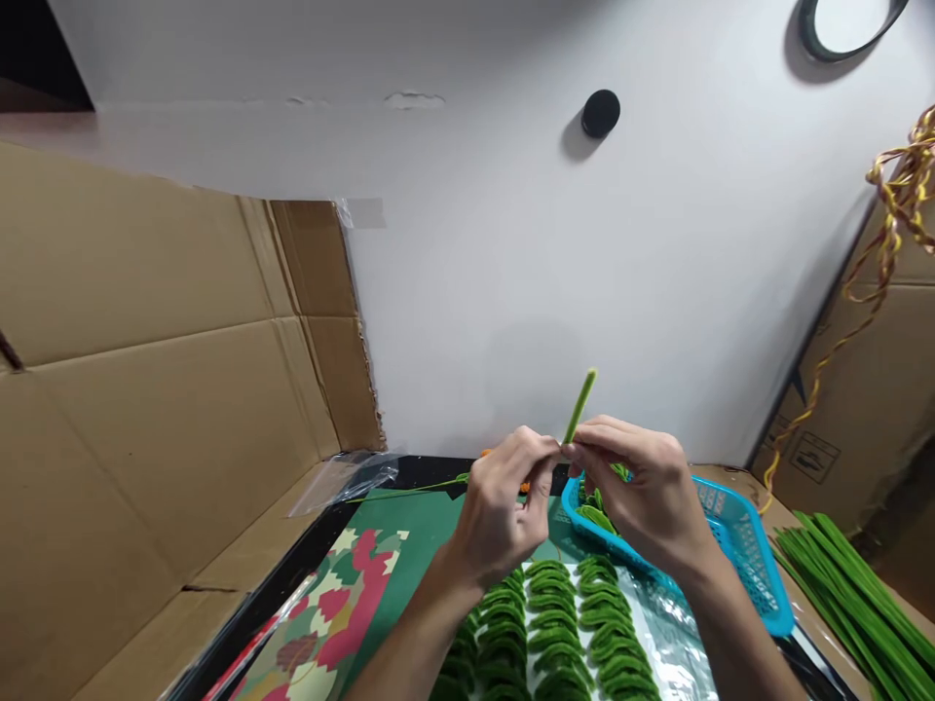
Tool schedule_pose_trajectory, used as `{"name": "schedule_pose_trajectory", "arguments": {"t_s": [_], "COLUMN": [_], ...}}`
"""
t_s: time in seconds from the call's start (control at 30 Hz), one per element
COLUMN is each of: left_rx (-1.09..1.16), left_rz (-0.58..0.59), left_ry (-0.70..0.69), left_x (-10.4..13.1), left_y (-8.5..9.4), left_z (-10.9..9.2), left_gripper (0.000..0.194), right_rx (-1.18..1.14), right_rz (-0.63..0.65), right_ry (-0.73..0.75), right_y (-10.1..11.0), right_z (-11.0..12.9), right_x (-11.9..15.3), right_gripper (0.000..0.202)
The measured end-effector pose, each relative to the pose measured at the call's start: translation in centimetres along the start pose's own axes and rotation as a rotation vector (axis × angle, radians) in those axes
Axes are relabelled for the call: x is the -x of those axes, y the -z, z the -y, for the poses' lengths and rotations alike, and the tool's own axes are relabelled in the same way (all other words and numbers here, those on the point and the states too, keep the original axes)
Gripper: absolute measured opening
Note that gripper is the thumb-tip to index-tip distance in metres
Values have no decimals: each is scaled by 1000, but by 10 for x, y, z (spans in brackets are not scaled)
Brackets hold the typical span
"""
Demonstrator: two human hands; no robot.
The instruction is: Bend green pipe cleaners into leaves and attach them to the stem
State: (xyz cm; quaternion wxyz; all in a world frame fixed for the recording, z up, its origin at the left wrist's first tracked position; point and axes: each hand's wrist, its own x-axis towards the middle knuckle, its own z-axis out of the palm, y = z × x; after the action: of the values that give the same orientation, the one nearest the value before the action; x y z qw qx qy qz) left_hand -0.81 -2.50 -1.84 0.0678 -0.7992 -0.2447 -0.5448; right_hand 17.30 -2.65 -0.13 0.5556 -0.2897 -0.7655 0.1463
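Currently, left hand [507,501] and right hand [643,477] pinch, fingertips closed together, the lower end of one green chenille stem [582,404], its upper length straight. Below hands: rows of curved chenille pieces [553,638], apparently done. Beyond right forearm: bundled straight stems [854,594], seemingly unworked.

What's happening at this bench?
A person's right hand pinches an upright, slightly tilted green fuzzy stick; the left hand meets it at the lower end. Below, curved green pieces lie in rows. Right, a blue basket holds more green pieces; long green stems lie beyond.
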Motion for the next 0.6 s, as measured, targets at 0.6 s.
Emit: {"name": "schedule_pose_trajectory", "arguments": {"t_s": [0.6], "left_rx": [618], "left_rz": [44], "left_ry": [734], "left_x": [-15], "left_y": [-3], "left_z": [-10], "left_gripper": [27], "right_rx": [71], "right_rz": [23], "right_ry": [-162], "right_y": [1], "right_z": [7], "right_x": [-4], "right_gripper": [27]}}
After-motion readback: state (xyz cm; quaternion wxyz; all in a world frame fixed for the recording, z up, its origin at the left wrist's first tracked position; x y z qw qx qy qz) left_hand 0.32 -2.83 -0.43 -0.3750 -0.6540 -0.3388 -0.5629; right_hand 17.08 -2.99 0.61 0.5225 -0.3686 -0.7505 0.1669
